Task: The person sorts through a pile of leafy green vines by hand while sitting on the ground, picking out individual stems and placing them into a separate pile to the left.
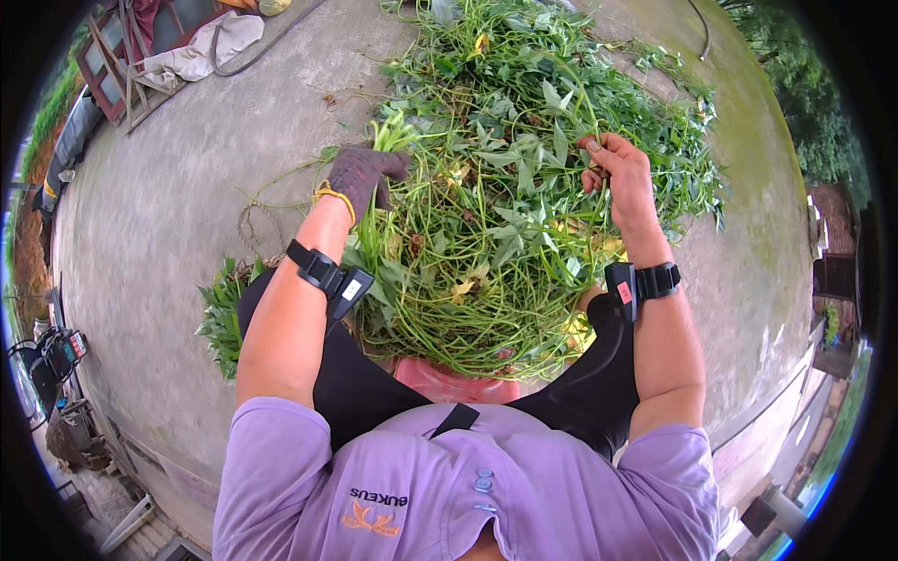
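A large heap of green leafy vines [477, 294] lies before me, with long stems and some yellowed leaves mixed in. My left hand [361, 175], in a dark knit glove with a yellow cuff, grips a bundle of cut stems [394, 133]; their pale ends stick out above the fist and leaves hang below it. My bare right hand [621, 172] pinches a single vine stem [586, 98] between thumb and fingers at the right side of the heap. The lower part of that stem merges with the pile, so its end is hidden.
A bunch of leafy greens [223, 319] lies beside my left leg, near a loop of rope [259, 228]. Under me shows a pink plastic stool [456, 382]. Concrete ground [175, 182] surrounds the heap. Wooden window frames [116, 70] and a pale cloth [210, 52] lie far left.
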{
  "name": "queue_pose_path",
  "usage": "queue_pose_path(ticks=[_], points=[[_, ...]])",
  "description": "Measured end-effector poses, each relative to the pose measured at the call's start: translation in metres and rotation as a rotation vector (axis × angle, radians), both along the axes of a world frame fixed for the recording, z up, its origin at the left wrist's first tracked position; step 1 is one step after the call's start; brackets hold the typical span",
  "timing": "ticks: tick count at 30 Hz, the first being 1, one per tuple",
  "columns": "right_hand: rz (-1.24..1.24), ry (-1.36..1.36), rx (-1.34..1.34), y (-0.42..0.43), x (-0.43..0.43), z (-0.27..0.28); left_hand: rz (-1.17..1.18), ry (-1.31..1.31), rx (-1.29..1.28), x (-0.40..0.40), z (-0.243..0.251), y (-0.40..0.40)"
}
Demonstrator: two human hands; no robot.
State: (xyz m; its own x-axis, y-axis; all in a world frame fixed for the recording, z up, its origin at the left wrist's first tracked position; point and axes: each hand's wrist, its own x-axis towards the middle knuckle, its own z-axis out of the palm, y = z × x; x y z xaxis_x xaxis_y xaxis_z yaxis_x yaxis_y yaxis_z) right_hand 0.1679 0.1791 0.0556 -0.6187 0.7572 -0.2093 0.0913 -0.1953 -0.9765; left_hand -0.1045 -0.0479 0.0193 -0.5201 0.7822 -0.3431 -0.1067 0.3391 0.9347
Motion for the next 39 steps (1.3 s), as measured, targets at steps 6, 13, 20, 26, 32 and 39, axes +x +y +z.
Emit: queue_pose_path(ticks=[6, 13, 20, 26, 32, 39], points=[[0.135, 0.029, -0.112, -0.021, -0.015, 0.015, -0.129, -0.570, 0.730, -0.037, 0.066, -0.017], [0.319, 0.053, -0.124, -0.052, -0.034, 0.021, 0.204, -0.446, 0.577, 0.019, 0.025, 0.033], [0.345, 0.091, -0.182, -0.068, -0.041, 0.032, 0.165, -0.587, 0.457, 0.063, -0.001, 0.057], [0.334, 0.034, -0.122, -0.056, -0.038, 0.023, 0.017, -0.637, 0.464, 0.063, 0.008, 0.062], [0.291, -0.104, 0.090, -0.042, -0.040, 0.010, -0.103, -0.322, 0.286, 0.063, 0.024, 0.068], [0.367, -0.256, 0.142, -0.043, -0.034, -0.010, -0.398, 0.850, -0.289, 0.058, 0.004, 0.080]])
